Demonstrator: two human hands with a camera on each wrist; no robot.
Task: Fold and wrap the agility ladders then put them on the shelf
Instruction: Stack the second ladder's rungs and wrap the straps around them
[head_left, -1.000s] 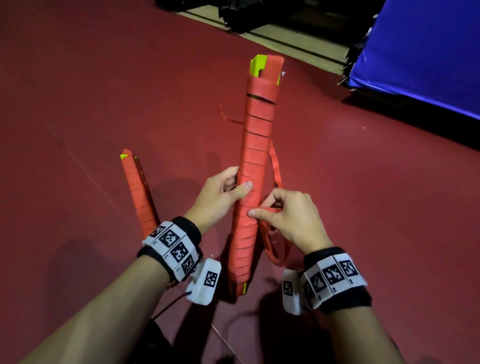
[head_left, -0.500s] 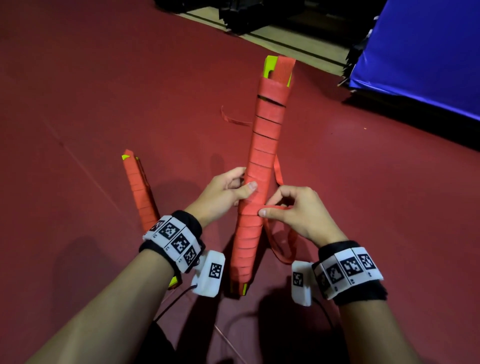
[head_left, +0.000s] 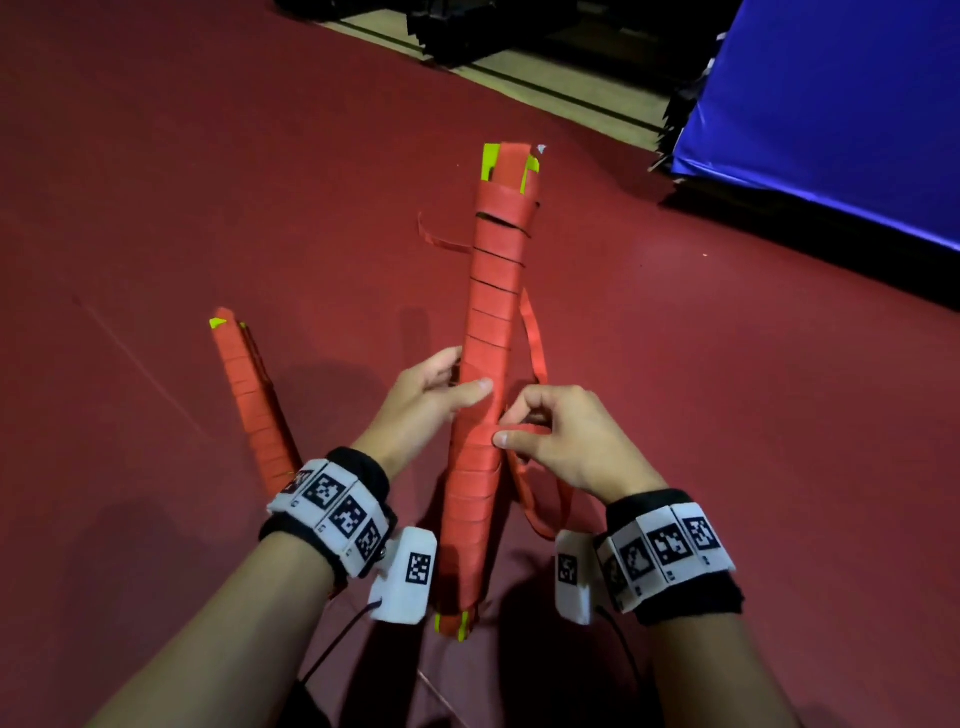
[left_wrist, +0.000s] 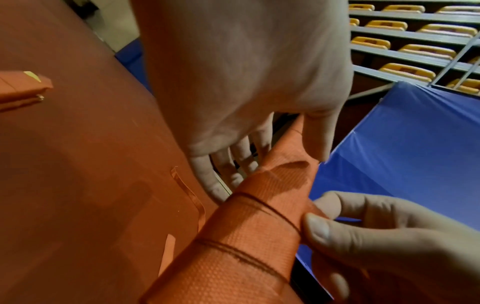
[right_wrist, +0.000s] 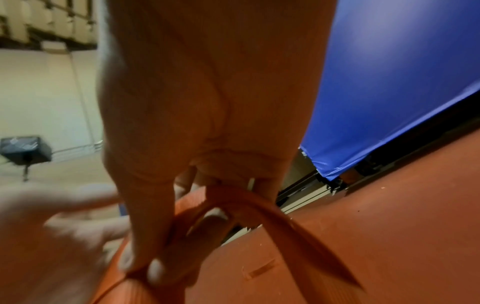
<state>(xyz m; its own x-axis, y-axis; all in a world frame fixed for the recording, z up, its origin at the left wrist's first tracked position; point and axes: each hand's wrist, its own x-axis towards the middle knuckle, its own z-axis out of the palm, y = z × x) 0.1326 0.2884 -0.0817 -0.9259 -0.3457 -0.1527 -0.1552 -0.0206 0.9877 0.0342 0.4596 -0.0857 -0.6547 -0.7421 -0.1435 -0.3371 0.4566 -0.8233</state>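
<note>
My left hand (head_left: 426, 400) gripping the upright wrapped agility ladder (head_left: 488, 374) mid-length, my right hand (head_left: 566, 441) pinching its loose red strap (head_left: 535, 343) just beside, second wrapped ladder (head_left: 249, 400) on red floor (head_left: 156, 182) left of it

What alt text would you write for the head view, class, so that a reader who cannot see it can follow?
Two hands hold a wrapped red agility ladder bundle upright above a dark red floor: the left hand grips its middle, while the right hand pinches a loose red strap. A second wrapped bundle lies at left, a blue mat at upper right.
</note>
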